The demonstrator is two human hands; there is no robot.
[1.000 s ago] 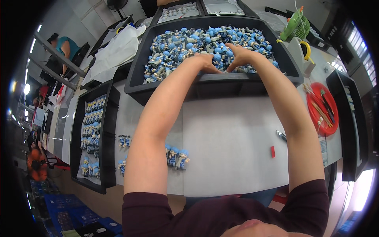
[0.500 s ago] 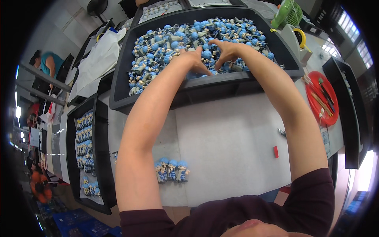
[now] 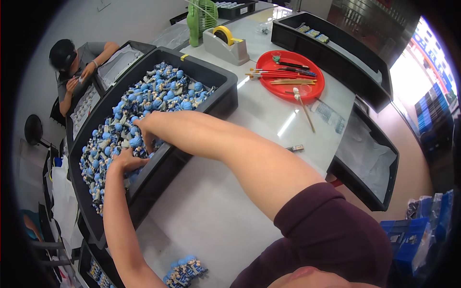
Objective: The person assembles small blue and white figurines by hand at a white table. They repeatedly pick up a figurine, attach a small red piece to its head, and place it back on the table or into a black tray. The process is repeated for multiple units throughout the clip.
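Observation:
A large dark bin (image 3: 165,165) holds a heap of small figurines (image 3: 161,93) with round blue tops and blue-and-white bodies. Both my hands reach over its near wall into the heap. My left hand (image 3: 126,161) rests on the figurines with thumb and fingers apart. Just beyond it, my right hand (image 3: 150,128) has its fingers spread and bent down among the pieces, the tips partly hidden. I see nothing gripped in either one. On the table near my left forearm stands a small cluster of figurines (image 3: 185,271).
On the right, a red tray (image 3: 288,94) carries paintbrushes and sticks. Behind it are a tape dispenser (image 3: 225,45), a green fan (image 3: 200,21) and a black tray (image 3: 331,53). Another black tray (image 3: 367,158) sits past the table's right edge. A co-worker (image 3: 79,67) handles something small at far left.
The view has swung to the right, bringing the red tray and the co-worker more fully into sight. Both my hands stay in the bin, among the figurines, fingers still apart.

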